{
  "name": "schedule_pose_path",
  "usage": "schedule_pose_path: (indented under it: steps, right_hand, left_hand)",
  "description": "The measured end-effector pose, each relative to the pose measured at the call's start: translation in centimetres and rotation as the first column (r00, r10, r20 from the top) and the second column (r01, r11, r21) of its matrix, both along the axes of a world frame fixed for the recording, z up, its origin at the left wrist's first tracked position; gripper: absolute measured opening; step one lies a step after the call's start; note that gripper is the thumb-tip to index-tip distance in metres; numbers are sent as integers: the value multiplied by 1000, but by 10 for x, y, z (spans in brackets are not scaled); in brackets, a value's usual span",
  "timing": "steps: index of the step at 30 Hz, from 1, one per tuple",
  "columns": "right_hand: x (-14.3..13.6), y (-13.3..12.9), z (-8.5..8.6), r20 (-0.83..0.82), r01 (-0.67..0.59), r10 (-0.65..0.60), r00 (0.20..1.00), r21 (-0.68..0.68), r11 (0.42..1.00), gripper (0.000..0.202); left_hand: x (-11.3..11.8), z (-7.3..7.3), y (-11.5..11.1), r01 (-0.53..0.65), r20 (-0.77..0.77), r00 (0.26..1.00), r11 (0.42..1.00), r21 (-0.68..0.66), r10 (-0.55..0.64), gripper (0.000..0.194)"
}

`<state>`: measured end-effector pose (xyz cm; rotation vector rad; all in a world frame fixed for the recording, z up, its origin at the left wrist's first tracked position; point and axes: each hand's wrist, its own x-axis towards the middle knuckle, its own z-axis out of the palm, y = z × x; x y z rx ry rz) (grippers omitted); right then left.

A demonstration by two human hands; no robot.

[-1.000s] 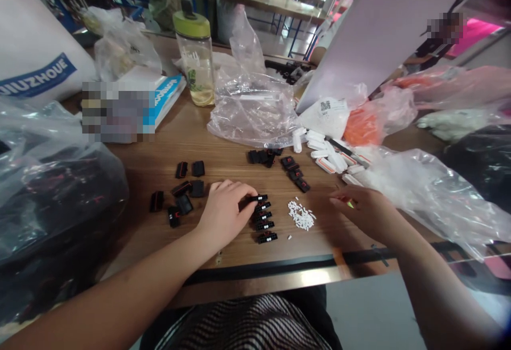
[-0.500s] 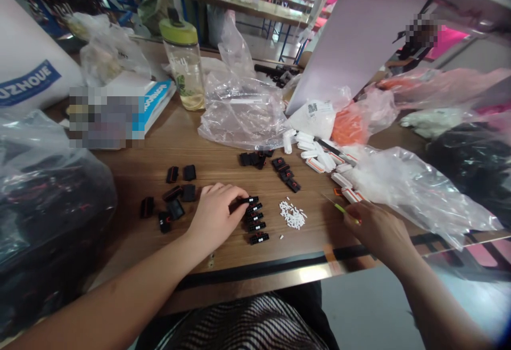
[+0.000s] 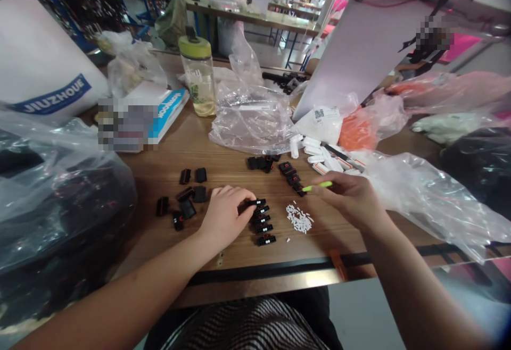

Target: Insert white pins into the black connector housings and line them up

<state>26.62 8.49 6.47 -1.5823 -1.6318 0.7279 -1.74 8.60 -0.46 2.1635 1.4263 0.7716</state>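
My left fingers [image 3: 244, 194] pinch a black connector [image 3: 261, 201], probably light and stiff, best held by its sides; my right fingers [image 3: 326, 194] grip a yellow-green tool [image 3: 319, 185].

L hand [image 3: 227, 215] pinching far blk connector [image 3: 261, 201] of a row [image 3: 264, 228], R hand [image 3: 348, 197] w/ grn tool [image 3: 319, 185].
Wht pegs [image 3: 299, 219] piled btwn hands on table [image 3: 227, 169]; bottle [image 3: 201, 85] + clear bag [image 3: 253, 124] behind.

five lined-up connectors [image 3: 263, 219] (one green tool [image 3: 318, 186])

Top black connector [image 3: 260, 201] partly hidden behind the left fingers [image 3: 242, 196].
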Motion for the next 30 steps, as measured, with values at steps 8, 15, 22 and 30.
schedule_pose_path:
  steps: [8,15,22,30]
  right_hand:
    - [-57,36,-10,142,-187,182,973,18,982,21]
    - [-60,44,-18,112,-197,186,976,95,976,21]
    - [-47,37,-29,226,-187,142,964,193,963,21]
    - [-49,39,-40,259,-176,145,955,101,979,29]
  left_hand:
    - [2,2,-1,-2,23,1000,1000,-15,2,8]
    - [3,7,-5,-18,47,999,1000,-24,19,8]
    - [1,10,-4,1,61,998,997,-72,3,8]
    - [2,11,-5,7,55,999,995,-105,-1,7]
